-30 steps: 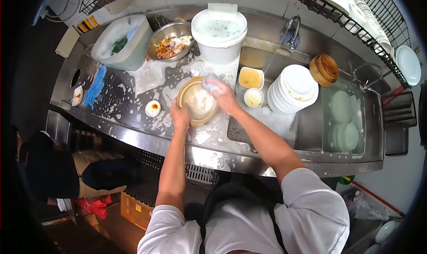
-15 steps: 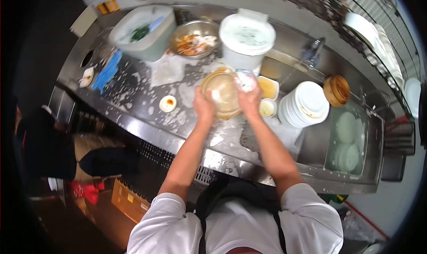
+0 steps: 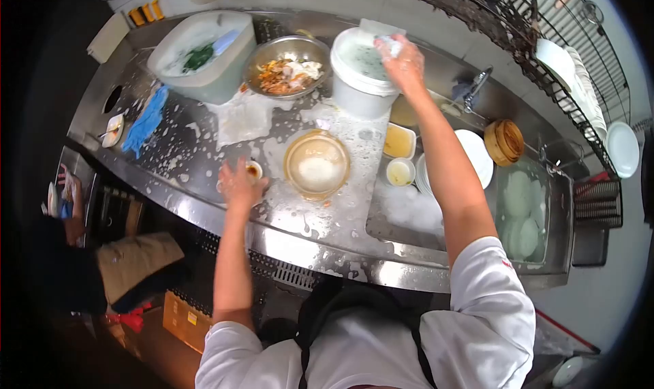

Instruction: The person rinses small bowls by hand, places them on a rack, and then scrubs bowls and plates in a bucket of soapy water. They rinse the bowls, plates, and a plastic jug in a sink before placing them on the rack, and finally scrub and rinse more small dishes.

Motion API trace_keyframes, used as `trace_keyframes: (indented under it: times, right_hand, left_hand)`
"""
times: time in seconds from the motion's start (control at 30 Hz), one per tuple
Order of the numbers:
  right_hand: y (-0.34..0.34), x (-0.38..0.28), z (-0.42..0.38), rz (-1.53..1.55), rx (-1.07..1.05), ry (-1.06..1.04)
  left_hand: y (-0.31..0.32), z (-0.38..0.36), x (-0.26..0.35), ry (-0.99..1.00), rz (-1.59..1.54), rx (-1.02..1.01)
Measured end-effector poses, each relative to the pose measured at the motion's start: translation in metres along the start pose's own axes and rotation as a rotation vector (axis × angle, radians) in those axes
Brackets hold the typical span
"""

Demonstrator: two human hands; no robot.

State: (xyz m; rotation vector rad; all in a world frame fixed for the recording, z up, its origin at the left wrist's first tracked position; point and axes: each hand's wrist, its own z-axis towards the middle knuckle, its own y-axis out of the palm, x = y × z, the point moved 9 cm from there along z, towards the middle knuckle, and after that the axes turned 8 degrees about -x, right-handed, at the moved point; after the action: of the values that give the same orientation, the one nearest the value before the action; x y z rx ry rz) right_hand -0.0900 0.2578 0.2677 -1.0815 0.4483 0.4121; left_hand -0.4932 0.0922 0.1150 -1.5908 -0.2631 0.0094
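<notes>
My left hand [image 3: 240, 186] reaches low over the steel counter, fingers spread, right beside a small white dish [image 3: 254, 170] with brown sauce in it, which it partly covers. Over the rim of a white bucket [image 3: 361, 101] of sudsy water, my right hand [image 3: 405, 63] is closed on a whitish scrubbing pad [image 3: 390, 45]. Between my arms a brown-rimmed bowl [image 3: 317, 165] rests on the counter, untouched, with foam in its middle.
A metal bowl of food scraps [image 3: 289, 67] and a soapy tub [image 3: 203, 52] stand at the back, near a blue cloth [image 3: 146, 122]. To the right are stacked white plates [image 3: 475, 156], a bamboo steamer [image 3: 504, 142] and a water-filled sink. Another person stands at left.
Both hands have let go of the brown-rimmed bowl, which now rests on the counter. My left hand moved left to the small dish; my right hand moved up to the bucket with the pad.
</notes>
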Motion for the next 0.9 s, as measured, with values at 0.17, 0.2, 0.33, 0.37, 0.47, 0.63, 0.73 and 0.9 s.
trace_keyframes:
  times: [0.17, 0.2, 0.33, 0.37, 0.47, 0.63, 0.73, 0.9]
  right_hand:
    - [0.022, 0.003, -0.007, -0.028, -0.085, 0.050]
    - [0.024, 0.004, -0.006, 0.003, -0.109, 0.056]
    - [0.033, 0.003, -0.011, 0.065, -0.104, -0.081]
    - [0.025, 0.002, -0.019, 0.090, -0.039, -0.094]
    - [0.002, -0.003, -0.036, 0.180, 0.092, -0.126]
    - [0.000, 0.007, -0.028, -0.164, 0.218, -0.195]
    - [-0.022, 0.067, -0.055, -0.032, 0.280, -0.037]
    - [-0.075, 0.243, -0.100, -0.326, 0.638, 0.380]
  left_hand:
    - [0.064, 0.033, -0.038, 0.223, -0.265, -0.213]
    - [0.076, 0.041, -0.048, 0.291, -0.241, -0.161]
    - [0.040, 0.036, -0.014, 0.357, -0.158, -0.085]
    - [0.034, 0.037, -0.008, 0.331, -0.150, -0.134]
    - [0.056, 0.059, -0.008, 0.303, -0.127, -0.281]
    - [0.052, 0.082, -0.019, 0.209, -0.492, -0.225]
    - [0.023, 0.076, 0.011, 0.099, -0.993, -0.328]
    - [-0.027, 0.003, 0.175, 0.194, -1.430, -0.602]
